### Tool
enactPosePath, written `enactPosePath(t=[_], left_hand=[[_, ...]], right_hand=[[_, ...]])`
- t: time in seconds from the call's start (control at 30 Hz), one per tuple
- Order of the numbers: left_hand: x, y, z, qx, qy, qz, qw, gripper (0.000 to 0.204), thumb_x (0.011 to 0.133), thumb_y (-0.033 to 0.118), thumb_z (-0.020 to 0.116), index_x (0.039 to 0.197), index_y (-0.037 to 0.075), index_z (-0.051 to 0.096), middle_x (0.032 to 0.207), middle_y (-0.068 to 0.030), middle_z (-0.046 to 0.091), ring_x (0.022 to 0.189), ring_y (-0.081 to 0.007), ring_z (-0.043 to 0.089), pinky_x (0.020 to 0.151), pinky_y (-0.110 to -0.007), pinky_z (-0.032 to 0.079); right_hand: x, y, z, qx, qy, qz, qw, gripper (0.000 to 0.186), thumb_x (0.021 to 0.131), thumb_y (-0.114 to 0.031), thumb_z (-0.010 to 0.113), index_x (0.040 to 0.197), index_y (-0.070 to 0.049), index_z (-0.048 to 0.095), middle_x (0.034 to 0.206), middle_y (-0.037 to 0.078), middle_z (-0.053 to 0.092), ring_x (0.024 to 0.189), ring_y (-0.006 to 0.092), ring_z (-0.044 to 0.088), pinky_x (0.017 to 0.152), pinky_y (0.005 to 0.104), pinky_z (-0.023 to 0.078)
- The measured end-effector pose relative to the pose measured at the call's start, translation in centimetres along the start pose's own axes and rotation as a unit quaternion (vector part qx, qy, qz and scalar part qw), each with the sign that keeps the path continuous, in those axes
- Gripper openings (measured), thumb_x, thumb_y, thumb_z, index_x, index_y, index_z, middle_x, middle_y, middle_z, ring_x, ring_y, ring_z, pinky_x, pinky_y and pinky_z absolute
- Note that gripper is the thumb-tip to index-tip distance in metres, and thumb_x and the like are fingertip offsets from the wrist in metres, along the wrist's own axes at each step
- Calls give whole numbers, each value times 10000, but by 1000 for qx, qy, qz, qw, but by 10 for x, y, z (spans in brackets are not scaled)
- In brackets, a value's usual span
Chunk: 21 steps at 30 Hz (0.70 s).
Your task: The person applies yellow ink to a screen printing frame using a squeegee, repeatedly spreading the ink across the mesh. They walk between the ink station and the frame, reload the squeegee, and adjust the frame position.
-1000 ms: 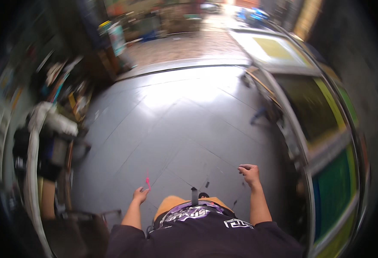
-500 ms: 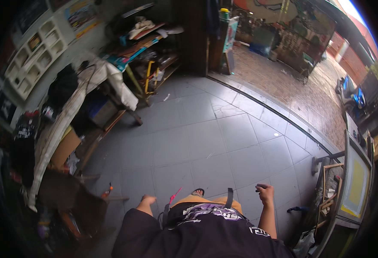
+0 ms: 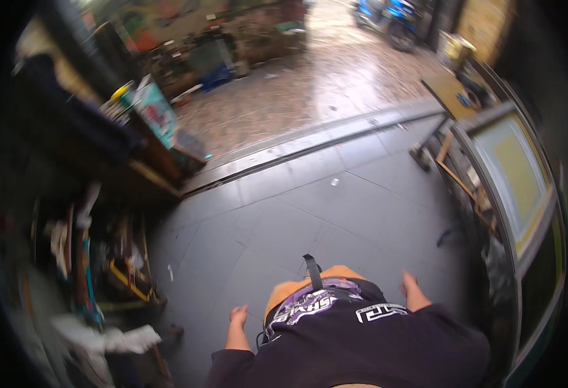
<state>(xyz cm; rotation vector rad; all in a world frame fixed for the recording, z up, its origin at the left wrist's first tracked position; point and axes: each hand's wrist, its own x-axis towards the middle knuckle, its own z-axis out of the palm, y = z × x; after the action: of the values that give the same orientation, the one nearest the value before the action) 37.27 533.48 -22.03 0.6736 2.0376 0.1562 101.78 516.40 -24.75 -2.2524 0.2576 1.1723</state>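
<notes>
My left hand [image 3: 238, 315] hangs low beside my left hip, over the grey tiled floor [image 3: 264, 226]. It is small and blurred, and its fingers cannot be made out. On the other side my right hand [image 3: 409, 282] is held by my right hip, partly smeared by motion, with its fingers mostly hidden. Neither hand visibly touches anything around it. Between them are my dark printed shirt [image 3: 335, 330] and orange-brown trousers [image 3: 282, 292], with a black strap [image 3: 312, 271] hanging at the front.
At the right stands a framed printing screen [image 3: 513, 174] on a rack. A door track [image 3: 284, 155] crosses ahead, with brown paving [image 3: 264, 107] and a blue motorbike [image 3: 397, 19] beyond. Cluttered shelves [image 3: 125, 271] and a pale cloth [image 3: 119, 336] are on the left.
My view has swung to the right, so the doorway is now ahead and the shelves lie at the left edge. A dark thing seen at my right hand earlier no longer shows.
</notes>
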Motion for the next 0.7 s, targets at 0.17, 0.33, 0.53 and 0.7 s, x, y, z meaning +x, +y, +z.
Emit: enactPosePath(t=[0.17,0.33,0.53,0.7], left_hand=[[0,130,7,104,-73,-105,986,546,765,404,593,1079,-38,523,994,-172,568,859,-262,561,728,-352,444],[74,295,34,205,-117,-53,970,565,788,477,517,1021,-37,534,851,-147,574,736,-259,549,618,-387,428],[230,643,142,246,-80,42,965,641,809,559,438,1067,-25,494,788,-154,576,639,-284,549,518,-471,422],[94,976,365,125,-386,132,904,875,739,745,177,1368,139,232,1379,-127,291,1262,-286,266,1006,-514,118]], right_hand=[[-95,-287,41,416,-255,-141,861,829,781,-663,314,1388,-139,105,1316,171,367,1221,339,307,1008,513,159],[-82,-479,48,565,-416,-294,649,884,761,-688,326,1381,-100,99,1264,244,388,1086,352,437,898,469,330],[14,-569,42,577,-252,-254,734,857,763,-687,338,1366,-98,181,1232,212,441,1053,332,482,865,452,364],[119,-448,78,142,95,129,977,689,779,-602,444,1133,-19,540,1081,186,562,946,280,559,812,381,416]])
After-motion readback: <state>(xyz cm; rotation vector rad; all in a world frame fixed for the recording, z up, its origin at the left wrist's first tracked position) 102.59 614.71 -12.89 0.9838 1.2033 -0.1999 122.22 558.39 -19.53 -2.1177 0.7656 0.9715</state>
